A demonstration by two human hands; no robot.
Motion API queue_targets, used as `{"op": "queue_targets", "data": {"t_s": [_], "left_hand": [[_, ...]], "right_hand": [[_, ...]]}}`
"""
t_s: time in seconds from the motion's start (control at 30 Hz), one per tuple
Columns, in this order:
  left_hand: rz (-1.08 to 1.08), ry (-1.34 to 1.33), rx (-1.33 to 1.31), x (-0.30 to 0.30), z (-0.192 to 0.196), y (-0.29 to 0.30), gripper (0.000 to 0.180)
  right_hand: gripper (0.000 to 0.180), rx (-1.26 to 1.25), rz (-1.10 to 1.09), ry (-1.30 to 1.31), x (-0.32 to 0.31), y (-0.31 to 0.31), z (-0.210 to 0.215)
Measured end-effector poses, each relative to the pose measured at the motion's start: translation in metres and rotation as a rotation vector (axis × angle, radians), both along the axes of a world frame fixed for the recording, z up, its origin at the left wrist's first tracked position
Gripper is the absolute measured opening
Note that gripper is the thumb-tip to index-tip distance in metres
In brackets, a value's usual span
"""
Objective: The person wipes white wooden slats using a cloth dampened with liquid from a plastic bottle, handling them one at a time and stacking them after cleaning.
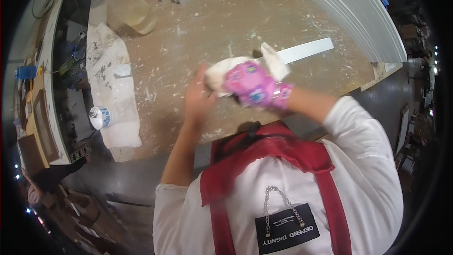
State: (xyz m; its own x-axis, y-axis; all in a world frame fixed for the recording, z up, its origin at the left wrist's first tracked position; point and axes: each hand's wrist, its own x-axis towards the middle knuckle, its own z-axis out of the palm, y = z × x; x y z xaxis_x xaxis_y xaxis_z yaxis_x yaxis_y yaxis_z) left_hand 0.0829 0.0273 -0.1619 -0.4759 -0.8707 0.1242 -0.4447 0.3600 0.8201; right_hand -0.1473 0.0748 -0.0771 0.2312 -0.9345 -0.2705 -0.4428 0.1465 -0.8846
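On your flecked surface (179,42), the cloth (217,72) sits mid-scene, clasped under your gloved right hand (252,85), with your left hand (196,95) just left, too blurred to tell its grip, and the white strip (306,51) running far right could skid if pressed unevenly.

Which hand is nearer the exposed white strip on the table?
Right. The gloved right hand is on the cream cloth, just left of the white strip; the bare left hand is farther left, beside the cloth.
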Motion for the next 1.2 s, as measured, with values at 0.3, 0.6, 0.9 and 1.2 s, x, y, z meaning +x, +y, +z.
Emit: {"op": "queue_targets", "data": {"t_s": [0.3, 0.6, 0.9, 1.2], "left_hand": [[0.021, 0.024, -0.066, -0.006, 0.010, -0.002, 0.082], [-0.019, 0.108, 0.171, -0.003, 0.013, -0.001, 0.078], [-0.085, 0.007, 0.069, 0.000, 0.012, -0.003, 0.064], [-0.205, -0.009, -0.236, 0.000, 0.000, -0.008, 0.045]], "right_hand": [[0.022, -0.559, 0.352, 0.549, 0.036, -0.012, -0.060], [0.036, 0.032, 0.269, 1.163, -0.056, 0.008, 0.010], [0.070, -0.148, -0.050, 0.398, -0.108, 0.034, -0.063], [0.023, -0.538, -0.020, 1.122, 0.029, 0.007, -0.049]]}}
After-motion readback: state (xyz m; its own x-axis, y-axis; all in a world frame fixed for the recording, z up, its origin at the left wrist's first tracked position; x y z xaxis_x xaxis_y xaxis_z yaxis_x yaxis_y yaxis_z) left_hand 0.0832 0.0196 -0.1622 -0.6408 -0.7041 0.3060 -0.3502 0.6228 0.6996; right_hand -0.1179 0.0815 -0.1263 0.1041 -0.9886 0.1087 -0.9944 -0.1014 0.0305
